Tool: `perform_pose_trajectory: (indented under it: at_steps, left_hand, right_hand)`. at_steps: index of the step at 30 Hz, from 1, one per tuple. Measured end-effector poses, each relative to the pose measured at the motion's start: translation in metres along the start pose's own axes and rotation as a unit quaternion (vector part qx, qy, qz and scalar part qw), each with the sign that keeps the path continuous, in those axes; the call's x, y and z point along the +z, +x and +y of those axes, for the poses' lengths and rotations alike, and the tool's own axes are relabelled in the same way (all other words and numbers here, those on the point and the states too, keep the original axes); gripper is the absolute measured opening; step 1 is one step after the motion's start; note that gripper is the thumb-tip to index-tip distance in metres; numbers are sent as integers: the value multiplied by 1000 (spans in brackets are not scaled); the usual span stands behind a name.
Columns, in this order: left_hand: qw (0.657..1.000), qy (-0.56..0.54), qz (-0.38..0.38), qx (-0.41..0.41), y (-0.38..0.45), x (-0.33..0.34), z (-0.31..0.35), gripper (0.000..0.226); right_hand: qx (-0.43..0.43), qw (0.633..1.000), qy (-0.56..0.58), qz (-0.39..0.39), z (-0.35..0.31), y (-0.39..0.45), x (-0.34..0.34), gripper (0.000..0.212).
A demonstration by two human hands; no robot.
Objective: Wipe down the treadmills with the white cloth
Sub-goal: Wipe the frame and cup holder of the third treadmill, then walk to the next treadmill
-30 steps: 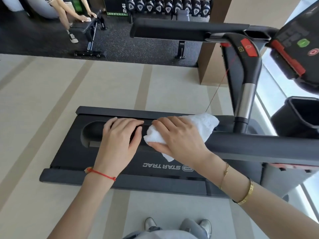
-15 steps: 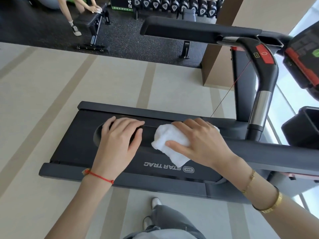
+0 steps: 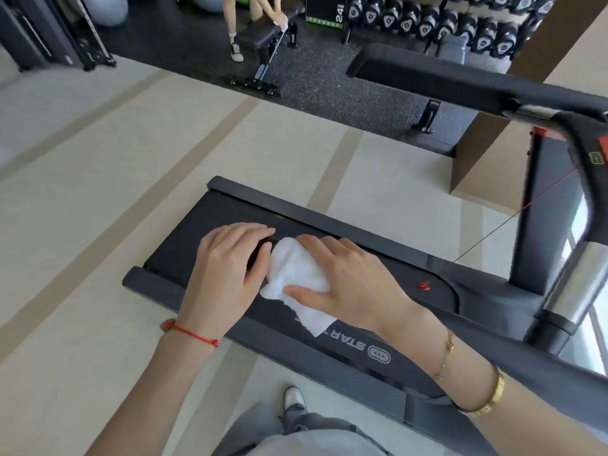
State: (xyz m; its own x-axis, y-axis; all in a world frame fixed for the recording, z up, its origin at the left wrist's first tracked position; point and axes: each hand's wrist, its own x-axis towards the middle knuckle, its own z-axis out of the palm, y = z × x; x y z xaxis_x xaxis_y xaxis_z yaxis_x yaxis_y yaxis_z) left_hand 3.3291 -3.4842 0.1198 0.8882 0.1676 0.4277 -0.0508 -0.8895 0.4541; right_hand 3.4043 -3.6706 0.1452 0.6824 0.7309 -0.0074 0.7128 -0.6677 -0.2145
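Left hand lies flat, fingers straight; right hand spread, palm down.

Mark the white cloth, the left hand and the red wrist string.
white cloth [image 3: 294, 274], head view, bare middle between the two hands.
left hand [image 3: 227, 268], head view, back of the hand.
red wrist string [image 3: 194, 334], head view, strand across the left wrist.
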Motion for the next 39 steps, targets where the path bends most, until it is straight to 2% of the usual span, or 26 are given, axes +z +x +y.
perform_pose_trajectory:
  at_steps: [6, 11, 17, 20, 25, 33, 39]
  left_hand:
    - [995, 11, 49, -87, -10, -19, -15, 22]
    - [984, 29, 76, -156, -28, -46, -41, 22]
    - [969, 49, 105, -218, -51, -75, -85, 25]
    - [958, 57, 119, -254, -60, -92, -115, 23]
    - [940, 80, 143, -298, -77, -136, -176, 22]
    - [919, 115, 122, -357, -109, -227, -299, 23]
    - [909, 123, 116, -380, -111, -268, -382, 22]
  right_hand:
    - [-48, 990, 133, -25, -15, 41, 1, 64]
    - [-87, 988, 124, -20, -38, 74, 5, 60]
    - [-125, 987, 90, 37, -77, 109, 13, 48]
    - [-143, 981, 124, 39, -109, 133, 24, 48]
    - [-173, 970, 169, -4, -181, 188, 55, 51]
    - [-201, 963, 176, -18, -305, 282, 101, 50]
    - [-193, 965, 177, -30, -358, 345, 127, 49]
